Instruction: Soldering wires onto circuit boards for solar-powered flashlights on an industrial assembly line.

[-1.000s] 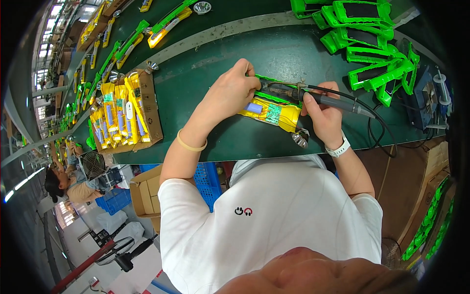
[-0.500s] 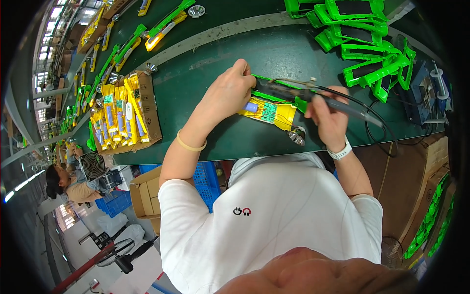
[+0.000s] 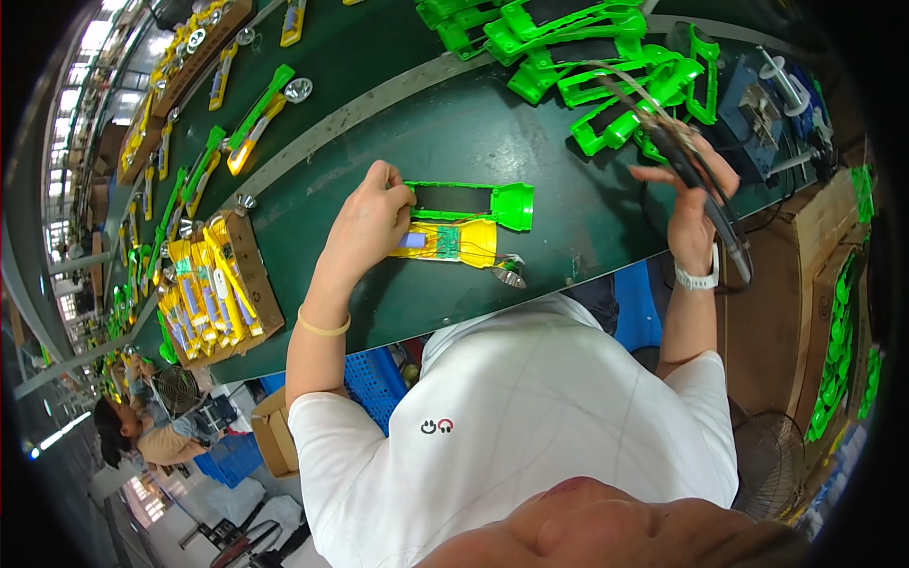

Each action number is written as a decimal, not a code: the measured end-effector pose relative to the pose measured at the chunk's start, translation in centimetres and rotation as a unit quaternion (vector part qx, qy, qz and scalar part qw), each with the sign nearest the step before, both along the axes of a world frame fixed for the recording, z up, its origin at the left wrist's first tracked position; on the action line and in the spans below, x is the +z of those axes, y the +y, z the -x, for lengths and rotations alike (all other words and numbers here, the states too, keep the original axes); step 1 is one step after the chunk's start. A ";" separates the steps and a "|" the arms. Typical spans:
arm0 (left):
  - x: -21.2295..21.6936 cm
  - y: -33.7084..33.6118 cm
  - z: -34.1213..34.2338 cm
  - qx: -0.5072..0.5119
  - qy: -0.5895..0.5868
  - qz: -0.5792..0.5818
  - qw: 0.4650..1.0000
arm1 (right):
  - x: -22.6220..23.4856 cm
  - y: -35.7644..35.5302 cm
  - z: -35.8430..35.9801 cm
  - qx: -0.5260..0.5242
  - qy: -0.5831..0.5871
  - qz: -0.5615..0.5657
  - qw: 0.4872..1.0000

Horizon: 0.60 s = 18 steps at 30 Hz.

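Note:
My left hand (image 3: 371,222) presses on the left end of a flashlight body lying on the dark green table (image 3: 473,133): a green shell half (image 3: 473,202) beside a yellow half (image 3: 454,242) with a small circuit board inside. A silver reflector (image 3: 511,273) lies at the yellow half's right end. My right hand (image 3: 696,189) is raised off to the right, closed around a dark soldering iron (image 3: 705,194) with its cord trailing, well away from the flashlight.
A pile of green shell halves (image 3: 606,57) lies at the back right, next to a blue soldering stand (image 3: 757,114). A cardboard box (image 3: 218,293) of yellow halves sits at the left. More flashlights (image 3: 256,118) lie on the far strip. Another person (image 3: 142,440) works lower left.
My right hand has lifted the soldering iron off the flashlight and swung it to the right. My left hand stays on the flashlight's left end.

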<state>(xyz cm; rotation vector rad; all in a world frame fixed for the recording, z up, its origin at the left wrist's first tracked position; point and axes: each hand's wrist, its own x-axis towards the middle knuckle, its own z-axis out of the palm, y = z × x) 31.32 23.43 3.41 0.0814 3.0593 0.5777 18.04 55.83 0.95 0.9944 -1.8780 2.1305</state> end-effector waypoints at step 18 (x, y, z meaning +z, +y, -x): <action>0.0 -1.1 1.2 -0.077 0.145 0.032 0.986 | 2.9 -9.7 -0.9 0.034 -0.018 0.019 0.999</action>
